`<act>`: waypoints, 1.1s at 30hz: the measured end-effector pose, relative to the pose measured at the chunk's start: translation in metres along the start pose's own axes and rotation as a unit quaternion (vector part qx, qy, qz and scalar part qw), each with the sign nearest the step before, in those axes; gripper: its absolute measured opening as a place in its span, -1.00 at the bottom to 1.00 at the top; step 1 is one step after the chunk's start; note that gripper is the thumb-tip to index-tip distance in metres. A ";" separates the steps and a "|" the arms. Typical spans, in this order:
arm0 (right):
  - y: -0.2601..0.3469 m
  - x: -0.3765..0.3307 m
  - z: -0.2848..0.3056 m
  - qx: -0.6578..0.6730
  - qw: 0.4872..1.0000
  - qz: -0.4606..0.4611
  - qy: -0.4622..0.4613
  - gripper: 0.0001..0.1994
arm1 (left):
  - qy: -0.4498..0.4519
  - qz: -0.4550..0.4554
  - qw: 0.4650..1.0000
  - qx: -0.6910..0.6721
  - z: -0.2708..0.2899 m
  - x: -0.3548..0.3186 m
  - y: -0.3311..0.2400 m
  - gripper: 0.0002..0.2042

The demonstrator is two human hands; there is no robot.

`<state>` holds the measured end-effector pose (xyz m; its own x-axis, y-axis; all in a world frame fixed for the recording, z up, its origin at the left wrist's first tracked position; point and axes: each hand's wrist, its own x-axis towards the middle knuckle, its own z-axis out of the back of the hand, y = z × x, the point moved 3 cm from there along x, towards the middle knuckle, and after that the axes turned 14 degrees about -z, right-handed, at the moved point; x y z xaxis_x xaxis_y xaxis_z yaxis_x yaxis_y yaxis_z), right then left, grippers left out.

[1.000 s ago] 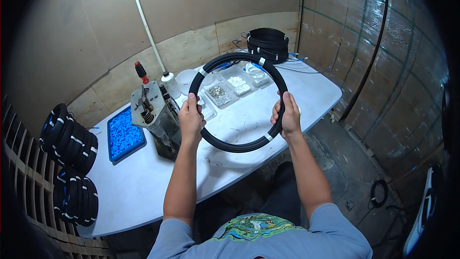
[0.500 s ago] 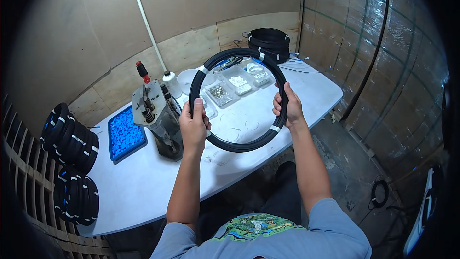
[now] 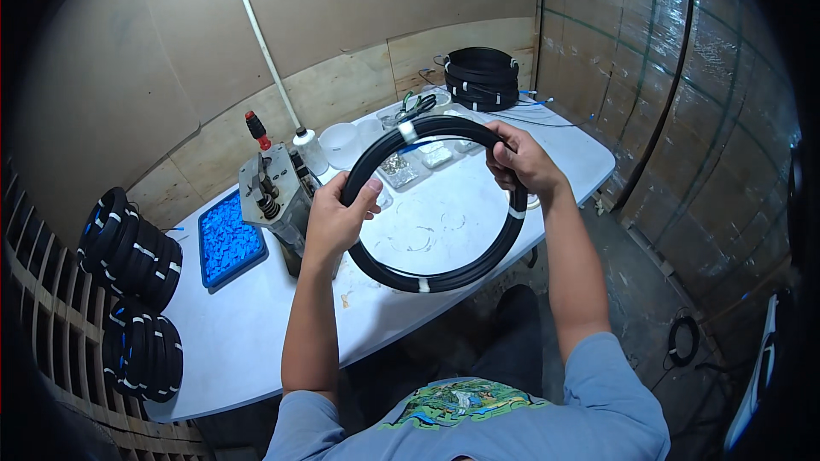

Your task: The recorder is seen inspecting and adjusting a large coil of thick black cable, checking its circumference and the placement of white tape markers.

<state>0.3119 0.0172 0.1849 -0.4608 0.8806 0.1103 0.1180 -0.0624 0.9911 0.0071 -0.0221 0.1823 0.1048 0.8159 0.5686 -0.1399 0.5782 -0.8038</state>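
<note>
Two hands hold one black cable coil [image 3: 444, 205] up over the white desk [image 3: 256, 324]. The left hand [image 3: 337, 218] has its grip clenched on the coil's left arc, the right hand [image 3: 521, 162] grasps the upper right arc. Three white ties already bind the coil, so the bundling looks done; judging by that, it only remains to be set down. Finished coils [image 3: 128, 248] are stacked far left of the left grip, more [image 3: 483, 77] lie beyond the right grip.

The left hand [image 3: 335, 218] hides part of the black coil [image 3: 461, 269]; contents of the clear trays [image 3: 400, 167] near the table's [image 3: 256, 324] far edge are too small to tell
</note>
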 end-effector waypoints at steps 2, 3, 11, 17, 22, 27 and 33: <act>0.013 0.006 -0.004 -0.094 0.995 -0.023 0.027 -0.36 | 0.034 0.004 0.999 0.039 -0.002 -0.001 0.001 -0.66; 0.020 0.005 -0.006 -0.094 0.995 -0.023 0.027 -0.36 | 0.015 -0.001 1.000 0.009 -0.004 -0.005 0.004 -0.65; 0.021 -0.003 0.001 -0.128 0.982 0.079 -0.110 -0.34 | -0.111 -0.031 0.977 -0.182 0.001 -0.008 0.030 -0.61; -0.030 -0.016 -0.036 0.143 0.969 0.072 -0.189 -0.42 | -0.185 0.042 0.926 -0.326 0.002 0.003 0.067 -0.58; -0.032 -0.024 -0.054 0.129 0.953 0.079 -0.264 -0.57 | -0.195 0.122 0.921 -0.314 0.000 0.002 0.077 -0.59; -0.044 -0.020 -0.046 0.138 0.946 0.096 -0.278 -0.60 | -0.196 0.104 0.931 -0.289 -0.002 -0.002 0.070 -0.62; -0.064 -0.009 -0.023 0.225 0.934 0.092 -0.261 -0.74 | -0.193 0.057 0.949 -0.241 -0.012 -0.005 0.044 -0.63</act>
<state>0.2888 0.0022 0.1220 0.0819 0.9909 0.1071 0.5646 -0.1347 0.8143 0.0118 -0.0003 0.1419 -0.2663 0.8674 0.4204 0.3478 0.4932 -0.7973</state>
